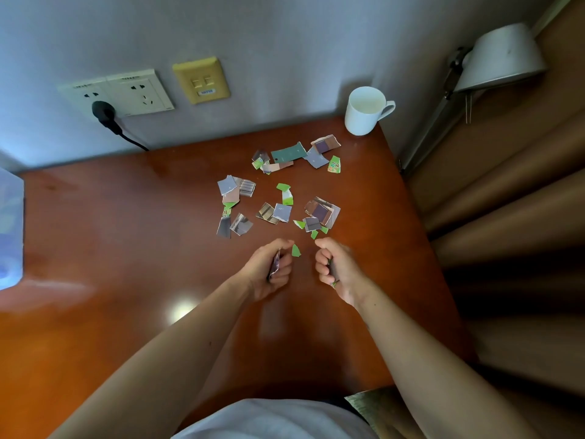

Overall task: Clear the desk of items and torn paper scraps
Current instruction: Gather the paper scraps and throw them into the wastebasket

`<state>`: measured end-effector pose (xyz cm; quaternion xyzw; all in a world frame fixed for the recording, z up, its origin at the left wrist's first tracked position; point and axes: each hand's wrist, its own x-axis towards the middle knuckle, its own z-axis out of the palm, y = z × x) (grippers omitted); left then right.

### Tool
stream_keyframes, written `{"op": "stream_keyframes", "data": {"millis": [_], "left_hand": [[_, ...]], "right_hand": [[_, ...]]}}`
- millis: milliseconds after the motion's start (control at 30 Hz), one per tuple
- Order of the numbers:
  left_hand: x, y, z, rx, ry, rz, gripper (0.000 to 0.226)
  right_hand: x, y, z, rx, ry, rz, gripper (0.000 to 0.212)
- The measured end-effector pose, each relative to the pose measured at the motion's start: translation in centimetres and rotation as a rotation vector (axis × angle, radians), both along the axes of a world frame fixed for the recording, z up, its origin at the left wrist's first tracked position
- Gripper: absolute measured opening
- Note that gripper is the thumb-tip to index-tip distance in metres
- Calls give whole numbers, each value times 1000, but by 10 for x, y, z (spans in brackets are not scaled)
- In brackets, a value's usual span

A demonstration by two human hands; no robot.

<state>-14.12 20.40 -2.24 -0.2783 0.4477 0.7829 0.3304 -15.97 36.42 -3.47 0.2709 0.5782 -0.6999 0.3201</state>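
Observation:
Several torn paper scraps, green, grey and brown, lie scattered over the far right part of the reddish wooden desk. My left hand is closed around a purple-grey paper piece just in front of the scraps. My right hand is closed around another paper piece, with a bit of green showing under the fingers. A small green scrap lies on the desk between the two hands. A white mug stands at the desk's far right corner by the wall.
Wall sockets with a black plug and cord, and a yellow wall plate, sit behind the desk. A translucent bluish container stands at the left edge. A white wall lamp and brown padded panels are to the right.

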Motion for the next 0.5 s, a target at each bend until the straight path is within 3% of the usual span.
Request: {"op": "stream_keyframes", "data": {"millis": [200, 333, 500], "left_hand": [[-1, -9, -6, -150, -12, 136, 34], [-8, -9, -9, -338, 35, -28, 22], [-20, 2, -14, -595, 124, -175, 27]], "right_hand": [[-4, -9, -5, 255, 81, 101, 19], [-14, -18, -16, 556, 243, 129, 9], [-27, -15, -17, 885, 349, 348, 18]]}}
